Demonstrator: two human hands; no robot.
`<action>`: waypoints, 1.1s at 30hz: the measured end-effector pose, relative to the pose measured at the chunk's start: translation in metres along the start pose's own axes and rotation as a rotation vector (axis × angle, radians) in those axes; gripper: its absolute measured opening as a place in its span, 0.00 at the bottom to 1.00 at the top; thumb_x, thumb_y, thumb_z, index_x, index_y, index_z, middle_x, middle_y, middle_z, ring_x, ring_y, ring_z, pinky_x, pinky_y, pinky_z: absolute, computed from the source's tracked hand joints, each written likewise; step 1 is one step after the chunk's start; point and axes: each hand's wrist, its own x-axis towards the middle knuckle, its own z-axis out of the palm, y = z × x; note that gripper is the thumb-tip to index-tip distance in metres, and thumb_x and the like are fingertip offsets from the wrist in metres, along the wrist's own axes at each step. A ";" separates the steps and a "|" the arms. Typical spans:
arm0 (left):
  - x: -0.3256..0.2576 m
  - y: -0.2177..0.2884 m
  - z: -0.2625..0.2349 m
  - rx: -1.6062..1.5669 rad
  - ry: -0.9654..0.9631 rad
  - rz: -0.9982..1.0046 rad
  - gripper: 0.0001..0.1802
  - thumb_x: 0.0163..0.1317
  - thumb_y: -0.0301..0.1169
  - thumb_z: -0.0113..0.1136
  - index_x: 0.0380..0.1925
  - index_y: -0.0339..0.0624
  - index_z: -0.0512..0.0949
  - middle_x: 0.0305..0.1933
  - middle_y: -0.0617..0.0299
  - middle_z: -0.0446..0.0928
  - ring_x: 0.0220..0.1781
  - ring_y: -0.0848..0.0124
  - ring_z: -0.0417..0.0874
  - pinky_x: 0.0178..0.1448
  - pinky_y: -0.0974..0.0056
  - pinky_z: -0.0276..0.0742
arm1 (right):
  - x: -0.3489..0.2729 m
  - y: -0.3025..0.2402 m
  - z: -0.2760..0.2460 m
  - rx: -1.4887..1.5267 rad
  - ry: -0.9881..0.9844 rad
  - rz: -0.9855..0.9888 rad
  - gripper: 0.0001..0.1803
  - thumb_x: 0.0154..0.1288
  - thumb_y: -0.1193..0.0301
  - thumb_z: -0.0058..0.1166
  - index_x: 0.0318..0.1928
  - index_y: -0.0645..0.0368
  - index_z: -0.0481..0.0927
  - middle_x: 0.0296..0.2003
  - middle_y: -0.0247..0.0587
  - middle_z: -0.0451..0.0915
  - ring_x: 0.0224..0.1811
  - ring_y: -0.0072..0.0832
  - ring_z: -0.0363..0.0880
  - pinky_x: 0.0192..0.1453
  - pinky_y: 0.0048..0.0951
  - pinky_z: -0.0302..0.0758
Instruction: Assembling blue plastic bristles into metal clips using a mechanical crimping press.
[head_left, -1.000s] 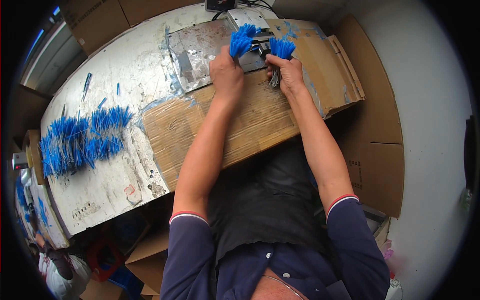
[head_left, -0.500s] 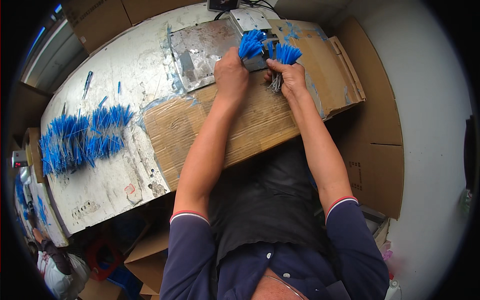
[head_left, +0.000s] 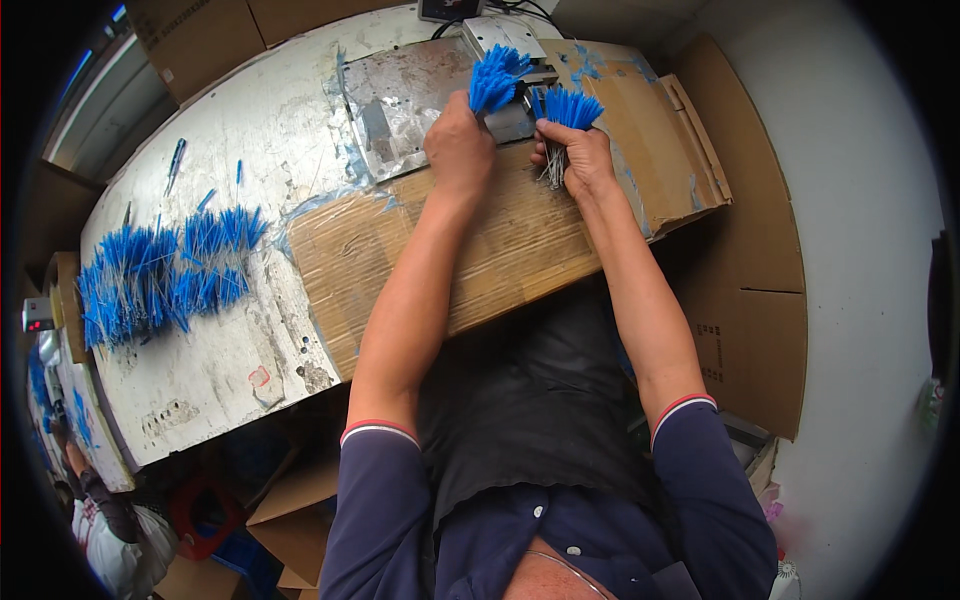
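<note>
L hand [head_left: 458, 150] w/ blue bundle [head_left: 496, 80] shifted right toward machine [head_left: 520, 70].

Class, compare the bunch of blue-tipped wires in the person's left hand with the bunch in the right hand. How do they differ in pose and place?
The left hand grips its bunch of blue-tipped thin wires over the grey metal plate; the right hand holds its bunch of blue-tipped wires over the brown cardboard sheet. The right bunch shows bare pale ends fanning out below the hand; the left bunch's lower ends are hidden. Both point their blue tips away from the person.

single head view, steeply down over worktable [head_left: 230, 150]
</note>
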 end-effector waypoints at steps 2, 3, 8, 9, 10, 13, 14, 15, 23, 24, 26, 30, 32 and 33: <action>0.001 -0.003 0.004 -0.055 0.056 0.040 0.10 0.62 0.25 0.61 0.44 0.42 0.80 0.34 0.45 0.84 0.35 0.46 0.86 0.39 0.49 0.78 | -0.002 0.000 0.003 -0.023 -0.013 0.007 0.08 0.58 0.78 0.68 0.36 0.67 0.82 0.28 0.43 0.83 0.24 0.29 0.84 0.25 0.32 0.85; 0.001 -0.005 0.006 -0.110 0.112 0.081 0.10 0.64 0.27 0.63 0.45 0.42 0.81 0.33 0.47 0.85 0.32 0.50 0.87 0.37 0.52 0.79 | -0.003 -0.001 0.005 -0.027 -0.048 0.015 0.08 0.58 0.78 0.68 0.36 0.67 0.82 0.27 0.43 0.83 0.24 0.28 0.84 0.24 0.30 0.84; -0.002 0.001 0.007 -0.520 -0.041 -0.077 0.09 0.68 0.32 0.65 0.44 0.42 0.82 0.29 0.59 0.84 0.27 0.71 0.83 0.32 0.63 0.77 | -0.017 0.003 0.020 -0.067 -0.160 0.037 0.09 0.58 0.78 0.68 0.37 0.67 0.82 0.26 0.41 0.83 0.20 0.26 0.82 0.22 0.25 0.80; -0.003 0.004 0.005 -0.537 -0.081 -0.108 0.08 0.68 0.33 0.65 0.43 0.42 0.82 0.28 0.62 0.83 0.26 0.76 0.81 0.31 0.65 0.75 | -0.019 0.003 0.021 -0.066 -0.156 0.037 0.09 0.58 0.78 0.68 0.37 0.67 0.82 0.26 0.41 0.83 0.20 0.26 0.82 0.22 0.25 0.80; -0.003 0.005 0.005 -0.539 -0.085 -0.108 0.08 0.68 0.33 0.65 0.43 0.42 0.82 0.28 0.62 0.83 0.26 0.76 0.81 0.31 0.65 0.75 | -0.020 0.004 0.021 -0.062 -0.166 0.026 0.09 0.58 0.79 0.68 0.38 0.67 0.82 0.27 0.41 0.83 0.21 0.26 0.82 0.22 0.25 0.80; -0.002 0.006 0.004 -0.537 -0.039 -0.108 0.07 0.68 0.30 0.64 0.43 0.42 0.82 0.28 0.62 0.83 0.26 0.75 0.81 0.32 0.64 0.76 | -0.026 0.002 0.025 -0.054 -0.182 0.013 0.09 0.57 0.79 0.67 0.38 0.67 0.82 0.27 0.41 0.83 0.22 0.27 0.82 0.23 0.25 0.81; -0.002 0.006 0.005 -0.523 0.013 -0.072 0.07 0.68 0.29 0.64 0.43 0.42 0.82 0.28 0.62 0.83 0.26 0.75 0.81 0.32 0.64 0.76 | -0.028 0.002 0.026 -0.051 -0.183 0.010 0.09 0.57 0.80 0.67 0.38 0.67 0.82 0.27 0.40 0.83 0.22 0.27 0.82 0.24 0.25 0.81; -0.002 0.006 0.006 -0.509 0.065 -0.036 0.07 0.67 0.29 0.64 0.43 0.41 0.82 0.27 0.61 0.83 0.26 0.74 0.81 0.32 0.64 0.76 | -0.029 0.003 0.025 -0.053 -0.184 0.008 0.09 0.57 0.80 0.67 0.38 0.67 0.82 0.27 0.40 0.83 0.22 0.27 0.82 0.24 0.25 0.81; 0.001 -0.006 0.011 -0.456 0.117 -0.072 0.05 0.70 0.27 0.60 0.43 0.39 0.80 0.31 0.61 0.85 0.27 0.74 0.84 0.32 0.65 0.78 | -0.024 0.009 0.021 -0.132 -0.018 -0.095 0.07 0.56 0.80 0.67 0.34 0.68 0.83 0.26 0.41 0.83 0.22 0.26 0.82 0.23 0.24 0.80; 0.002 -0.005 0.009 -0.474 0.127 -0.135 0.05 0.70 0.26 0.59 0.43 0.38 0.79 0.32 0.61 0.85 0.28 0.74 0.85 0.33 0.66 0.79 | -0.019 0.009 0.019 -0.132 -0.017 -0.095 0.07 0.56 0.80 0.67 0.34 0.68 0.83 0.26 0.41 0.83 0.22 0.26 0.82 0.23 0.24 0.80; 0.005 -0.004 0.005 -0.541 0.146 -0.171 0.06 0.71 0.26 0.58 0.43 0.37 0.79 0.31 0.61 0.85 0.28 0.74 0.85 0.33 0.66 0.80 | -0.010 0.007 0.015 -0.145 0.047 -0.111 0.05 0.55 0.80 0.67 0.31 0.68 0.83 0.23 0.41 0.82 0.20 0.25 0.80 0.21 0.24 0.78; 0.006 -0.002 0.003 -0.577 0.177 -0.182 0.04 0.66 0.21 0.58 0.39 0.39 0.75 0.28 0.57 0.84 0.27 0.66 0.86 0.32 0.62 0.78 | 0.000 0.005 0.019 -0.203 0.087 -0.151 0.06 0.51 0.82 0.65 0.22 0.66 0.80 0.19 0.40 0.80 0.16 0.25 0.79 0.17 0.24 0.75; 0.006 -0.004 0.003 -0.545 0.170 -0.169 0.04 0.66 0.21 0.58 0.40 0.39 0.75 0.28 0.57 0.83 0.27 0.66 0.86 0.33 0.61 0.78 | 0.002 0.004 0.024 -0.219 0.115 -0.176 0.07 0.50 0.82 0.65 0.21 0.67 0.79 0.18 0.41 0.80 0.15 0.26 0.78 0.16 0.25 0.75; 0.006 -0.005 0.002 -0.515 0.159 -0.154 0.05 0.66 0.21 0.57 0.40 0.40 0.75 0.27 0.58 0.83 0.27 0.66 0.86 0.33 0.60 0.78 | 0.002 0.003 0.026 -0.220 0.111 -0.172 0.07 0.50 0.82 0.65 0.21 0.67 0.79 0.18 0.41 0.80 0.15 0.26 0.78 0.16 0.25 0.75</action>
